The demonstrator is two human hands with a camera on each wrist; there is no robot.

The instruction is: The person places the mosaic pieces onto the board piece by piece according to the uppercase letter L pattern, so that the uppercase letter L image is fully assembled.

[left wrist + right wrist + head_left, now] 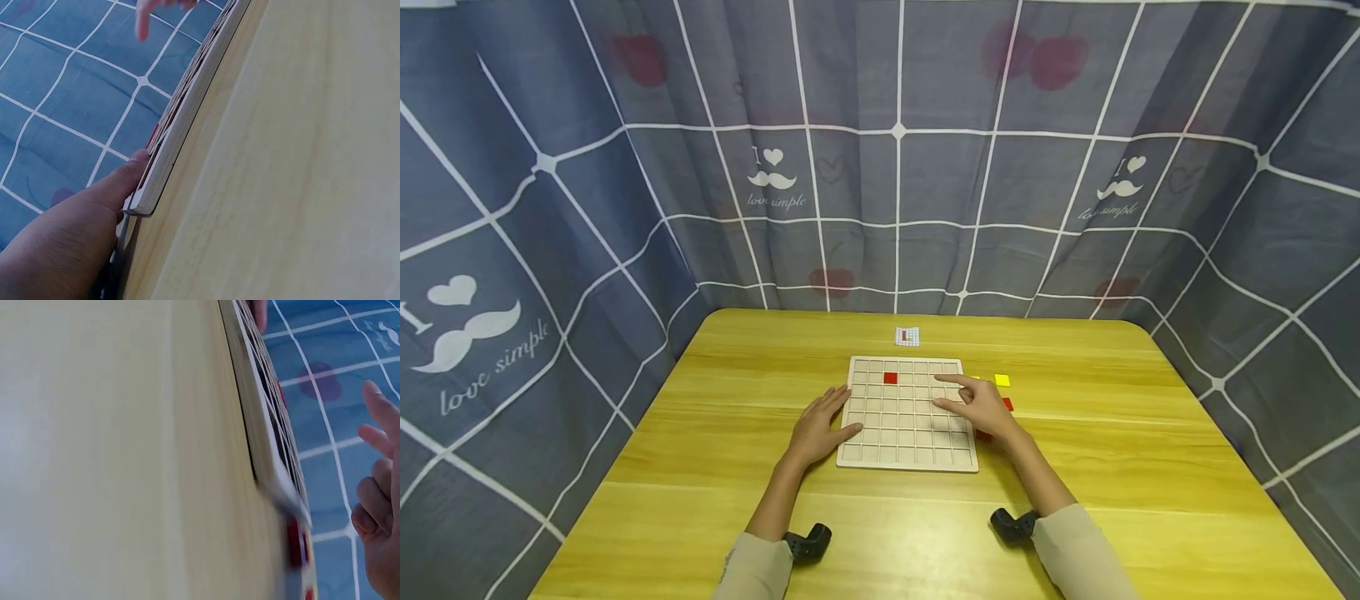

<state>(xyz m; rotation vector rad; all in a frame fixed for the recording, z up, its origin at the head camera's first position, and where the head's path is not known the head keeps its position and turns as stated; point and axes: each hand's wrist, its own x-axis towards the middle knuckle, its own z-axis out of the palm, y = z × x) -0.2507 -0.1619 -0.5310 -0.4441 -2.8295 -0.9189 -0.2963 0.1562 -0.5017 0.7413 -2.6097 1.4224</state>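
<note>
A pale square board [906, 456] with a grid of recessed cells lies on the table, and one red square tile [890, 378] sits in a cell of an upper row. My left hand [817, 429] rests against the board's left edge with fingers extended; in the left wrist view its thumb [128, 178] lies over the board's rim. Above the board's right side hovers my right hand [987, 407]. Its thumb and index finger stretch out apart with nothing between them, and the other fingers are curled in, as the right wrist view also shows.
Right of the board lie a yellow tile [1002, 380], a red tile [1008, 404] and more tiles partly hidden by the right hand. A small printed grid card [907, 336] lies behind the board. A grey-blue checked curtain [850, 183] surrounds the wooden table [715, 442].
</note>
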